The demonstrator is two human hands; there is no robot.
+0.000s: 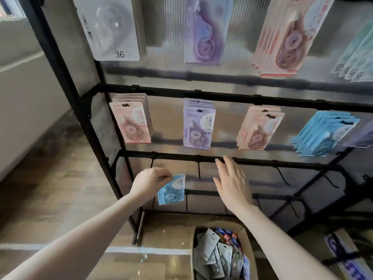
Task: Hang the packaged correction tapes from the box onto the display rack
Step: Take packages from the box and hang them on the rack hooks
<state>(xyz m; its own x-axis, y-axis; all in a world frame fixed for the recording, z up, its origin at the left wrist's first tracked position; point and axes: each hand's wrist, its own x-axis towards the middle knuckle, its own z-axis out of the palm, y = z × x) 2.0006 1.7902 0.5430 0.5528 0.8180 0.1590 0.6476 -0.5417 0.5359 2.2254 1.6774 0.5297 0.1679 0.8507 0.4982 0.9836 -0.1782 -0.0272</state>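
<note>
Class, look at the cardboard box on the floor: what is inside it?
The box holds a loose pile of grey packs, with a few red-and-blue packs at the back. What lies beneath the top layer is covered, and the frame's bottom edge cuts the box off.

- A black rack (pixel 201 93) is filling most of the frame, its bars running left to right.
- In the top row, white (pixel 113 29), purple (pixel 205 33), pink (pixel 286 37) and green packs (pixel 355 63) are hanging.
- In the middle row, pink (pixel 131 120), purple (pixel 198 124), salmon (pixel 259 128) and blue packs (pixel 325 134) are hanging in stacks.
- Bare hooks (pixel 199 170) are sticking out of the lower bars.
- The wooden floor (pixel 50 178) is carrying the rack.
- An open box (pixel 167 239) of grey packs (pixel 218 257) is sitting on the floor at bottom centre.
</note>
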